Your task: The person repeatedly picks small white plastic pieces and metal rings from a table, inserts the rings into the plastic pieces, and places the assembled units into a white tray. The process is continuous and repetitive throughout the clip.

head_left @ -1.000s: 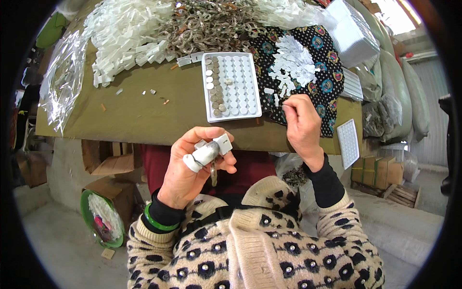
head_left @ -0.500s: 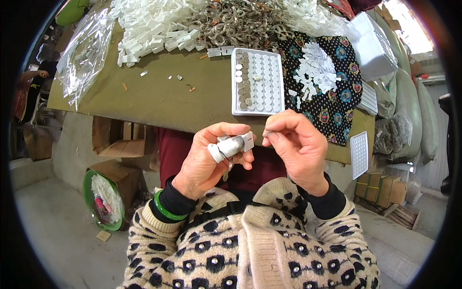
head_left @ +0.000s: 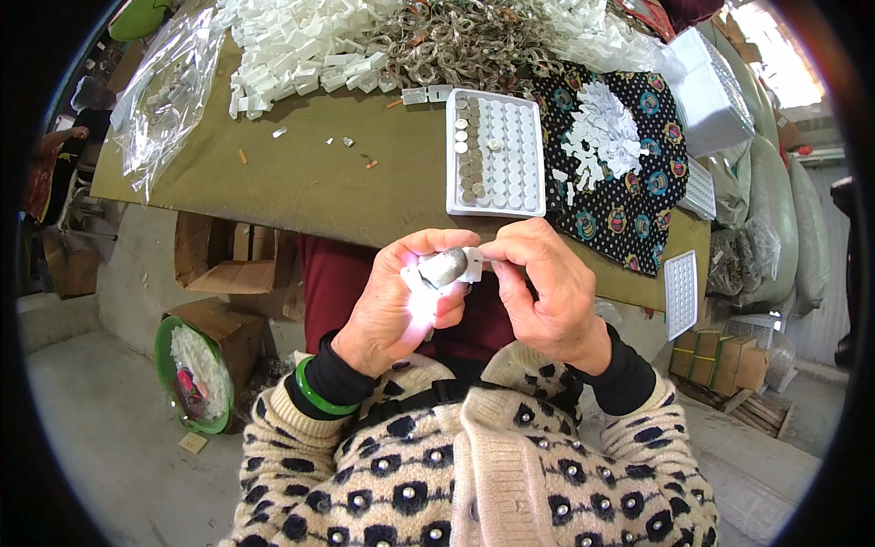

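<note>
Hands: two, near each other. Left hand (head_left: 378, 301) was curled around one rounded white-and-grey item (head_left: 443, 270) (bright glare over its lower end). One small white block (head_left: 474, 264) sat at the left fingertips, between both hands. Right hand (head_left: 551, 301): thumb and forefinger almost together, just beside the block's right edge; could not tell whether they gripped anything. Beyond the hands, on one table (head_left: 273, 196): one white tray (head_left: 516, 169) partly filled with discs (head_left: 468, 170) (too small to count), one patterned cloth (head_left: 629, 232) bearing one heap of white tabs (head_left: 602, 137).
</note>
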The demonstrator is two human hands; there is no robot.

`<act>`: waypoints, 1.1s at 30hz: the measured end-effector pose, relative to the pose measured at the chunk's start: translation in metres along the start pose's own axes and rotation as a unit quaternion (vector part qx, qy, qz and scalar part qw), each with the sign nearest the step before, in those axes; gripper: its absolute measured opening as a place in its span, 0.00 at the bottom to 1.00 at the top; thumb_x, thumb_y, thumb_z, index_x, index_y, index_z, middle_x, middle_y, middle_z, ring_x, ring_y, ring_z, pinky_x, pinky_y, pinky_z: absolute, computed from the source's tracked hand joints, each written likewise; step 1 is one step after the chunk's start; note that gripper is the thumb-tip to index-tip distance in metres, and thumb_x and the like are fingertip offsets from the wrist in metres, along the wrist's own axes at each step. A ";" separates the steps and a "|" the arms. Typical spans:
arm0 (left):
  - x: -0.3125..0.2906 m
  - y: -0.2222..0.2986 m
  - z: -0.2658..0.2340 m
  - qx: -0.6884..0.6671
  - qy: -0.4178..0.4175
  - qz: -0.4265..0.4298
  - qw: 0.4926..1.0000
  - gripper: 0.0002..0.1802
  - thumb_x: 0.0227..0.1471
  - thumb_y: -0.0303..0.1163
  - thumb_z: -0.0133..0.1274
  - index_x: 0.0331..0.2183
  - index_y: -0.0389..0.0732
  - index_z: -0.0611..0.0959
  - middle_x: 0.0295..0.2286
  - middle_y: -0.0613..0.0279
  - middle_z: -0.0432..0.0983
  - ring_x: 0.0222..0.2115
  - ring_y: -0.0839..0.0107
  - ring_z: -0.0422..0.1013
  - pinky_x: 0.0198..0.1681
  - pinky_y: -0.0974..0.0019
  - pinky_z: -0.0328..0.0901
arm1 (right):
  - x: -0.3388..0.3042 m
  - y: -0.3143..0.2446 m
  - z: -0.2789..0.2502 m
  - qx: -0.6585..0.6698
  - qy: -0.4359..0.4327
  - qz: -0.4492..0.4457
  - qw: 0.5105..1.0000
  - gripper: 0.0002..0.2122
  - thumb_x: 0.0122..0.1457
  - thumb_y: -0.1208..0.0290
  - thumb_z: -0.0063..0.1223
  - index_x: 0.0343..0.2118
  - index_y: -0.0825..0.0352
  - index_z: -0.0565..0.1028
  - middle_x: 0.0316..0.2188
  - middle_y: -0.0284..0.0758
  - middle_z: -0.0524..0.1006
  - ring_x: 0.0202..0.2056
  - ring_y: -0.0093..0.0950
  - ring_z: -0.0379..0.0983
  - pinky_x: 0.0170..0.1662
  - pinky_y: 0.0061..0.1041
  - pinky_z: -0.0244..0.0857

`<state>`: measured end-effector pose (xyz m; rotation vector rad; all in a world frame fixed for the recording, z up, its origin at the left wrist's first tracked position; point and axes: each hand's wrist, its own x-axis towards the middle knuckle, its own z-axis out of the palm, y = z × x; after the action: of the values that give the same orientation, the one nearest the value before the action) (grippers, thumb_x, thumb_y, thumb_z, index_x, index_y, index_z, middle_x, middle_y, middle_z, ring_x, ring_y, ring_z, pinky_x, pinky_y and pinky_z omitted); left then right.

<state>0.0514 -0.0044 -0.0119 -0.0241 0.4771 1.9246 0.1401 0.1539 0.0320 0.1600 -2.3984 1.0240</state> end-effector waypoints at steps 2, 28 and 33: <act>0.000 0.001 0.001 -0.004 0.000 0.002 1.000 0.13 0.59 0.27 0.50 0.46 0.36 0.78 0.26 0.64 0.73 0.17 0.78 0.64 0.18 0.75 0.58 | 0.000 0.000 -0.001 -0.004 -0.014 -0.003 1.000 0.14 0.47 0.91 0.53 0.38 0.72 0.73 0.30 0.40 0.72 0.31 0.37 0.72 0.33 0.31 0.69; 0.002 -0.006 0.009 0.119 0.022 0.050 0.991 0.06 0.55 0.24 0.56 0.36 0.35 0.78 0.30 0.52 0.79 0.30 0.62 0.79 0.36 0.60 0.77 | 0.012 -0.005 -0.014 -0.049 -0.119 -0.048 0.990 0.11 0.41 0.83 0.56 0.28 0.70 0.69 0.25 0.40 0.70 0.27 0.39 0.71 0.28 0.33 0.66; 0.004 0.005 0.006 0.071 -0.018 0.009 0.997 0.05 0.53 0.26 0.59 0.32 0.40 0.78 0.33 0.55 0.75 0.35 0.55 0.78 0.36 0.53 0.78 | 0.052 0.042 -0.050 0.006 -0.097 0.075 0.992 0.02 0.54 0.78 0.55 0.28 0.68 0.74 0.25 0.39 0.74 0.27 0.37 0.73 0.31 0.30 0.66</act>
<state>0.0469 -0.0007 -0.0053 0.1060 0.5906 1.9007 0.1039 0.2238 0.0602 0.0874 -2.6129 1.1360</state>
